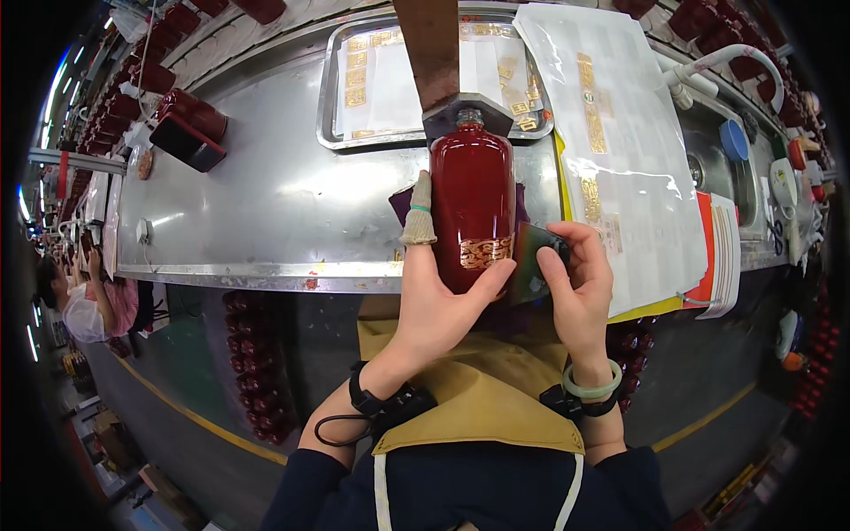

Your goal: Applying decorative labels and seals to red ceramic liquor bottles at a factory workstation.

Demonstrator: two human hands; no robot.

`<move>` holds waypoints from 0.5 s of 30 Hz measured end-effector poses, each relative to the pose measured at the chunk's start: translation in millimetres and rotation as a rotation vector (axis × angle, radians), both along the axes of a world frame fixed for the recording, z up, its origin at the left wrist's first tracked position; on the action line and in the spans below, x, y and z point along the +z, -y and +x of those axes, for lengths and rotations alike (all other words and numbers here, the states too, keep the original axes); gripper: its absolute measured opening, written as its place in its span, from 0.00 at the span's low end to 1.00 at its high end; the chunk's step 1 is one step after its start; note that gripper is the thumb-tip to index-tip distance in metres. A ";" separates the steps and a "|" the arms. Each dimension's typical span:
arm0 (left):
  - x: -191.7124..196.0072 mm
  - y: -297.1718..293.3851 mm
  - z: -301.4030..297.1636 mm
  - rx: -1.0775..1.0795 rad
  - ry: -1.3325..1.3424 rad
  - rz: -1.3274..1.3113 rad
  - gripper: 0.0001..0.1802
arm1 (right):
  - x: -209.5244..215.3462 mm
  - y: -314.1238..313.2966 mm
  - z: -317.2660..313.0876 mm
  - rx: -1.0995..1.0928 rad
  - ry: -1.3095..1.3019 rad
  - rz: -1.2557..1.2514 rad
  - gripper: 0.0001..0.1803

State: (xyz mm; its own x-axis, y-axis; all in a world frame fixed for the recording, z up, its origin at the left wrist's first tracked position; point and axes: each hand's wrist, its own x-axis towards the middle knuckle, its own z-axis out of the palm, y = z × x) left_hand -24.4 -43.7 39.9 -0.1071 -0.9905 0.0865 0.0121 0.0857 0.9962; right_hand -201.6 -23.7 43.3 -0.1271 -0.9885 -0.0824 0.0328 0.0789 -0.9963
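the left hand [434, 305] is wrapped around the lower body of a glossy red bottle [473, 199], palm under it, thumb lying across the front just below the gold patterned band [484, 252], and the index finger, wearing a knitted finger cot [419, 215], pointing up along the bottle's left side. the bottle lies on the steel desk [283, 195] at its near edge, neck pointing away from the person, its top tucked under a brown block [434, 44] that reaches in from the far side. under the bottle, showing to the left of the finger cot, is a dark purple cloth [403, 202].

the right hand [580, 288] is just to the right of the bottle, fingers curled and closed on a dark flat card [534, 261] whose left edge touches the bottle beside the gold band. a pale green bangle [591, 386] sits on that wrist.

beyond the left hand is a steel tray [329, 106] holding sheets of gold labels [357, 66]. beyond the right hand a large clear film sheet with gold decals [620, 150] lies over the desk, and to its right a stack of red and white sheets [719, 257]. far to the left of the left hand lie dark red boxes [190, 128].
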 end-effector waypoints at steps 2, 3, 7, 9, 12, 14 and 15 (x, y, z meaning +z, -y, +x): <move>-3.1 -0.3 -4.4 0.059 0.081 0.015 0.54 | -6.3 0.0 -2.1 -0.027 -0.045 0.012 0.14; -2.1 -0.7 -5.1 0.059 0.077 0.015 0.54 | -7.5 1.2 -1.4 -0.013 -0.075 -0.012 0.13; 9.0 -3.1 -6.4 0.058 0.003 0.087 0.52 | -7.5 1.7 0.2 -0.005 -0.039 -0.006 0.13; 10.2 -3.4 -5.0 0.043 -0.055 0.155 0.51 | -2.3 2.1 2.5 0.023 -0.045 -0.006 0.13; 4.2 -3.1 -2.5 0.048 0.069 0.048 0.49 | 1.9 2.1 3.7 0.014 -0.042 -0.015 0.13; -3.2 -1.8 -1.5 0.036 -0.075 0.001 0.45 | -1.7 1.2 -0.3 -0.002 -0.041 -0.008 0.13; -2.5 -2.0 -1.8 0.037 -0.076 0.000 0.45 | -2.8 0.9 -1.5 -0.019 -0.040 0.000 0.14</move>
State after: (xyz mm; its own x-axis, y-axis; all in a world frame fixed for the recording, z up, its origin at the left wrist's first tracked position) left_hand -26.2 -41.7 37.5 -0.0635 -0.9937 0.0928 0.0849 0.0873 0.9926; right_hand -203.0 -24.5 40.5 -0.1491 -0.9858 -0.0769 -0.0055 0.0786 -0.9969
